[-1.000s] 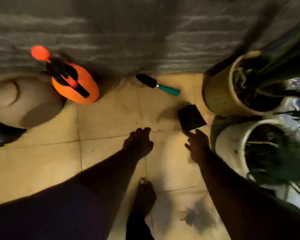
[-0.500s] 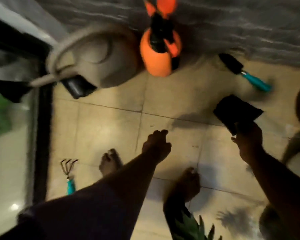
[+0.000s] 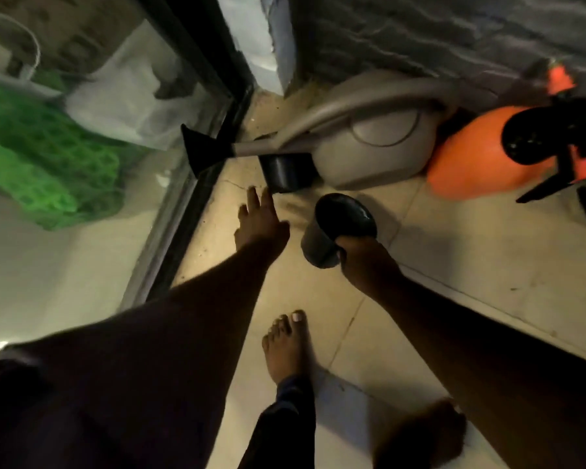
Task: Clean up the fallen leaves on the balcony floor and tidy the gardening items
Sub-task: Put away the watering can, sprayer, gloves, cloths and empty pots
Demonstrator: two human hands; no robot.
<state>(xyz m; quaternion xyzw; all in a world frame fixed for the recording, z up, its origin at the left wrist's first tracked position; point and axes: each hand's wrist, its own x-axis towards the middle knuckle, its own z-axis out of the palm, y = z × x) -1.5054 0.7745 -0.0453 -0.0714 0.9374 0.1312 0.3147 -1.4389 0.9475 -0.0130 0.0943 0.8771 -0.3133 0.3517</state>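
Right hand fingers curled round a small black pot — gripped at the rim, held above the tiled floor, mouth tilted up. Left hand fingers straight and slightly spread, reaching toward a 2nd black pot on the floor just beyond; contact unclear. That pot sits under the spout of a grey watering can against the far wall. Orange sprayer touches the can's right side. Glass door frame on the left, green mesh behind it — 2 bare feet near.
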